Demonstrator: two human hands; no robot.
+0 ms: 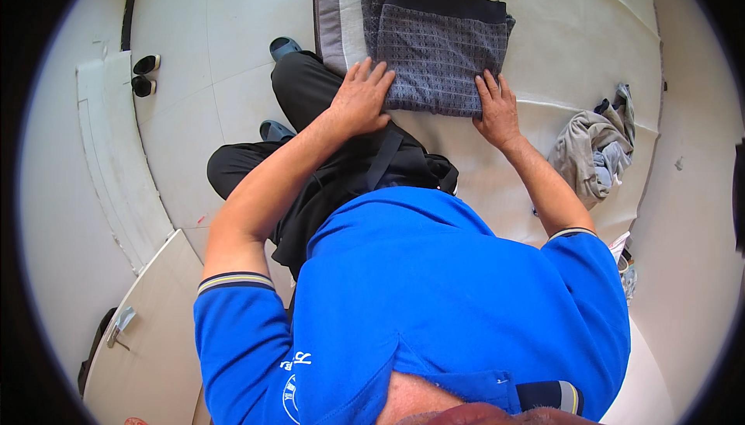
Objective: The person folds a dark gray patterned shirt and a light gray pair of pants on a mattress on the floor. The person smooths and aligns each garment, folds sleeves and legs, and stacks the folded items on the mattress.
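Observation:
A dark blue-grey patterned knit garment (445, 58) with a plain dark band lies folded on the pale bed cover, in front of my crossed black-trousered legs. At its near left corner rests my left hand (364, 99), its fingers spread over the edge and nothing gripped. My right hand (497, 107) touches the near right corner, fingers on the cloth and thumb at its near edge. Both palms face down. Whether any cloth is pinched under the right thumb is hard to see, but the hand looks flat and loose.
A crumpled heap of grey and beige clothes (593, 151) lies on the bed to the right of my right forearm. The bed's grey edge (329, 17) runs along the left. On the tiled floor are dark shoes (144, 75); blue clogs (284, 48) are on my feet. A door (148, 337) stands at lower left.

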